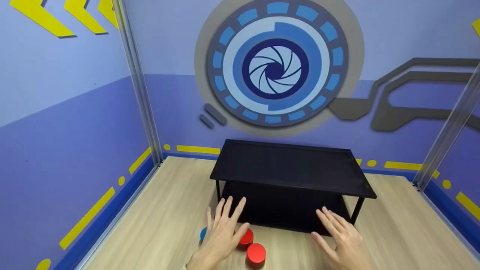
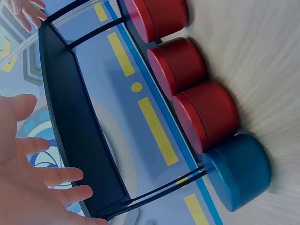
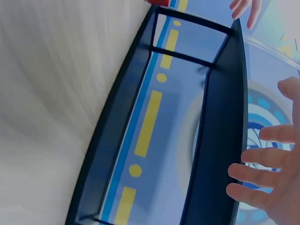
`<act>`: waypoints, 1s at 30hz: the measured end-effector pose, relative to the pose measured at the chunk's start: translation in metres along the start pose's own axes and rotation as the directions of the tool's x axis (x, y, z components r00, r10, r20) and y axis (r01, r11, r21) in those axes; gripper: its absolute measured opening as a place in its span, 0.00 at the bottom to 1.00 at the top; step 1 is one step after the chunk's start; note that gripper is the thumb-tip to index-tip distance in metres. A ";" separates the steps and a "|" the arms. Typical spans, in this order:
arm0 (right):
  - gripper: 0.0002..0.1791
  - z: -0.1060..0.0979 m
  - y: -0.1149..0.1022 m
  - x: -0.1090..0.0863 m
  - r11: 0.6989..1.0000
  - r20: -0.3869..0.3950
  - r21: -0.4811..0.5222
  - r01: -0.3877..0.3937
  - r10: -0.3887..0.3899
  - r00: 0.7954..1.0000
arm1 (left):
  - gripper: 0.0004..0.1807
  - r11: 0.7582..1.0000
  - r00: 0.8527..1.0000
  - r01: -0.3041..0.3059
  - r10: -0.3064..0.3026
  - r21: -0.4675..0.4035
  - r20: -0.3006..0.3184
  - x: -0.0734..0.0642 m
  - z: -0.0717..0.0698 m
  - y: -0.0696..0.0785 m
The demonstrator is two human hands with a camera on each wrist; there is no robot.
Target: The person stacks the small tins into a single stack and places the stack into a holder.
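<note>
Both hands hold nothing. In the head view, my left hand [image 1: 221,234] spreads its fingers above a group of lidded round tins and hides some of them. The left wrist view shows three red tins [image 2: 208,115] in a row, with a blue tin [image 2: 241,171] at the end. Two red tins [image 1: 256,254] show beside my left thumb. Toward the right, my right hand [image 1: 343,240] has its fingers extended at the front of a black two-level rack [image 1: 285,165]. No tin stands on the rack's top panel.
The rack stands on a wood-grain table [image 1: 157,217] near the back wall [image 1: 172,112]. Its thin posts [image 1: 358,210] hold the top panel above a lower one. Metal corner profiles [image 1: 140,90] frame the printed walls on both sides.
</note>
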State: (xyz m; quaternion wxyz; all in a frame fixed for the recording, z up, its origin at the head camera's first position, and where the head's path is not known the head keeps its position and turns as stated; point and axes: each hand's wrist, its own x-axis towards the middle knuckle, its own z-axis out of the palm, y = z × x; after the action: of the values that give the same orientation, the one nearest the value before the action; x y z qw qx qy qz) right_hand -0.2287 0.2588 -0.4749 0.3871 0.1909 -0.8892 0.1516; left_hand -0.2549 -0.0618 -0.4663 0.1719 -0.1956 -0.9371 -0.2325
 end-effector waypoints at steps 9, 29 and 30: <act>0.30 0.041 -0.030 -0.006 0.992 0.077 0.015 0.122 -0.123 0.989 | 0.34 0.999 0.999 0.039 -0.038 0.035 -0.022 -0.003 -0.001 -0.007; 0.46 0.101 -0.074 -0.003 0.941 0.629 0.318 -0.115 -0.119 0.768 | 0.34 0.998 0.993 0.013 -0.006 0.058 -0.116 -0.006 -0.002 -0.008; 0.46 0.102 -0.074 -0.004 0.938 0.631 0.327 -0.117 -0.125 0.766 | 0.34 0.998 0.994 0.014 -0.007 0.064 -0.112 -0.006 -0.002 -0.008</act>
State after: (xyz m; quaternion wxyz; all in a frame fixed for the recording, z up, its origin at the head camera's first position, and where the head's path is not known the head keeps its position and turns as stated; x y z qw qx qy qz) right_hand -0.2573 0.1516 -0.5355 0.0195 0.2982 -0.9259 0.2309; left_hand -0.2531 -0.0710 -0.4701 0.2290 -0.1716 -0.9340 -0.2137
